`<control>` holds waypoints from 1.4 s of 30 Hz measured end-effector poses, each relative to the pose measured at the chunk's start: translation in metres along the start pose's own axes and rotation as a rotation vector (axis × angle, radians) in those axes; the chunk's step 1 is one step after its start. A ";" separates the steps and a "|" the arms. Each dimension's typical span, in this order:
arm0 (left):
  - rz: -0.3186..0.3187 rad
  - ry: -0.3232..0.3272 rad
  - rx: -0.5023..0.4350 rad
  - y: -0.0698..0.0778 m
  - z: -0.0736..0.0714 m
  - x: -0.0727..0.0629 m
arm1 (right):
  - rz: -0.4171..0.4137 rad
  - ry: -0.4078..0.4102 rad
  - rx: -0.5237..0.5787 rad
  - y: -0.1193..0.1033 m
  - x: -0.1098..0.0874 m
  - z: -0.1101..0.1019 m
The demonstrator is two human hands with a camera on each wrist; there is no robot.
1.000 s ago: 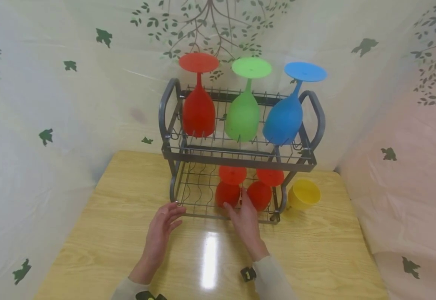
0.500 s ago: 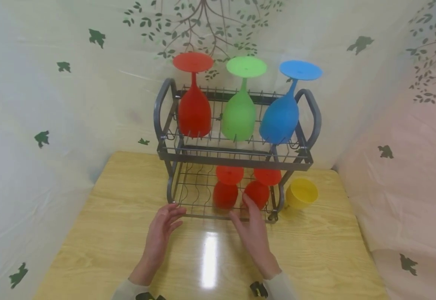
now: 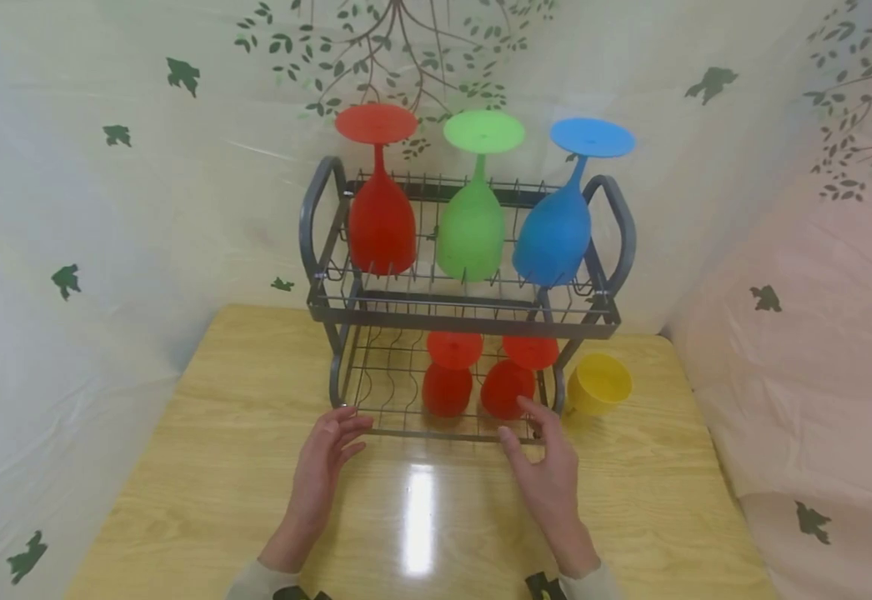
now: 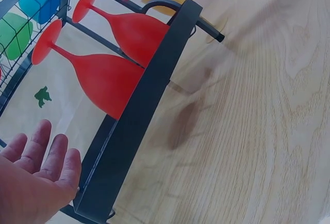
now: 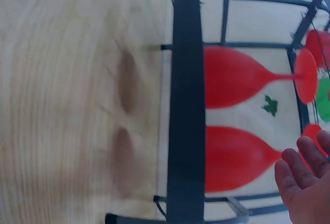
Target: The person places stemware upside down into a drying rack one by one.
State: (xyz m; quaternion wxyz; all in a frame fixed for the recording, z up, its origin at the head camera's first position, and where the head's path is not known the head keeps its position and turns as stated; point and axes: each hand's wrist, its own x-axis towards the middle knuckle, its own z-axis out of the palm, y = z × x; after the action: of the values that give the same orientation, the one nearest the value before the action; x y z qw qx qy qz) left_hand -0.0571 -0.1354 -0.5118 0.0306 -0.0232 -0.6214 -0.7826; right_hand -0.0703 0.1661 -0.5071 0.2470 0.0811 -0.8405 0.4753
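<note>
Two red plastic goblets stand upside down on the lower tier of a dark dish rack [image 3: 466, 322], the left goblet [image 3: 447, 392] near the middle and the right goblet [image 3: 507, 390] toward the right end. My right hand [image 3: 548, 467] is in front of the right goblet, thumb and fingers spread, its fingertips overlapping the bowl's lower edge in the head view. It holds nothing. At the lower tier's front left corner is my left hand [image 3: 319, 467], fingers relaxed and nothing in them. The left wrist view shows both goblets [image 4: 105, 80] behind the rack's front bar.
On the upper tier, a red goblet [image 3: 381, 225], a green goblet [image 3: 471, 233] and a leaning blue goblet [image 3: 553, 237] stand upside down. A yellow cup [image 3: 598, 385] sits right of the rack on the wooden table [image 3: 203, 467]. A leaf-patterned cloth [image 3: 121, 208] hangs behind.
My right hand has drawn back from between the two lower red goblets and moved right, in front of the right one. My left hand stays put. The head view has shifted slightly.
</note>
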 end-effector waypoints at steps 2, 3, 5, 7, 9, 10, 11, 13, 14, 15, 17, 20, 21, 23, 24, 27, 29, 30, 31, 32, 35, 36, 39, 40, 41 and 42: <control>0.013 -0.005 -0.006 0.000 0.000 0.000 | -0.033 0.032 0.018 0.002 0.001 -0.007; 0.019 -0.007 -0.009 -0.001 0.001 0.000 | -0.045 0.048 0.024 0.003 0.002 -0.011; 0.029 -0.012 -0.014 -0.001 0.001 -0.001 | -0.053 0.079 0.039 0.005 0.003 -0.018; 0.036 -0.018 -0.021 -0.002 0.001 -0.001 | -0.052 0.108 0.063 0.007 0.004 -0.025; 0.041 -0.022 -0.024 -0.003 0.001 -0.001 | -0.047 0.141 0.085 0.011 0.004 -0.031; 0.041 -0.024 -0.024 -0.003 0.001 -0.001 | -0.043 0.159 0.094 0.014 0.004 -0.034; 0.043 -0.025 -0.024 -0.003 0.001 -0.001 | -0.043 0.175 0.100 0.016 0.004 -0.037; 0.044 -0.028 -0.022 -0.004 0.001 -0.001 | -0.026 0.198 0.125 0.019 0.004 -0.043; 0.044 -0.029 -0.019 -0.004 0.001 -0.001 | -0.018 0.209 0.129 0.021 0.004 -0.046; 0.046 -0.029 -0.017 -0.004 0.001 -0.001 | -0.003 0.216 0.139 0.022 0.004 -0.050; 0.049 -0.031 -0.014 -0.005 0.000 -0.001 | 0.030 0.230 0.148 0.024 0.004 -0.056; 0.061 -0.036 -0.009 -0.005 0.000 -0.001 | 0.072 0.263 0.164 0.031 0.004 -0.064; 0.066 -0.039 -0.006 -0.006 0.000 -0.002 | 0.081 0.276 0.173 0.033 0.005 -0.067; 0.074 -0.043 0.003 -0.007 0.000 -0.002 | 0.087 0.304 0.192 0.039 0.005 -0.070; 0.079 -0.044 0.007 -0.007 0.000 -0.002 | 0.086 0.320 0.202 0.042 0.006 -0.071; 0.083 -0.043 0.021 -0.008 0.000 -0.002 | 0.099 0.351 0.231 0.050 0.007 -0.073; 0.078 -0.040 0.026 -0.008 0.000 -0.002 | 0.118 0.361 0.230 0.055 0.008 -0.074; 0.074 -0.038 0.028 -0.007 0.000 -0.003 | 0.132 0.362 0.229 0.058 0.008 -0.074; 0.069 -0.037 0.030 -0.007 0.000 -0.003 | 0.151 0.358 0.230 0.060 0.008 -0.074; 0.064 -0.035 0.032 -0.007 0.000 -0.003 | 0.172 0.351 0.224 0.062 0.008 -0.074; 0.051 -0.028 0.035 -0.007 0.001 -0.004 | 0.236 0.327 0.217 0.069 0.009 -0.074; 0.048 -0.026 0.036 -0.006 0.001 -0.004 | 0.258 0.317 0.220 0.071 0.009 -0.074; 0.045 -0.023 0.034 -0.006 0.002 -0.004 | 0.312 0.285 0.220 0.076 0.010 -0.074; 0.044 -0.022 0.033 -0.006 0.002 -0.005 | 0.328 0.274 0.224 0.079 0.010 -0.074; 0.045 -0.022 0.033 -0.006 0.002 -0.005 | 0.341 0.262 0.228 0.081 0.011 -0.074; 0.045 -0.025 0.033 -0.006 0.002 -0.005 | 0.355 0.249 0.228 0.084 0.011 -0.074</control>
State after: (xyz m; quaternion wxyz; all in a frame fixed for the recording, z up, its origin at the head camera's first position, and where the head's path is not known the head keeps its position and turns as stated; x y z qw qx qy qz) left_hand -0.0527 -0.1322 -0.5171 0.0408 -0.0465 -0.6338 -0.7710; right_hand -0.0858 0.2738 -0.5341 0.2505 -0.0998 -0.7455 0.6096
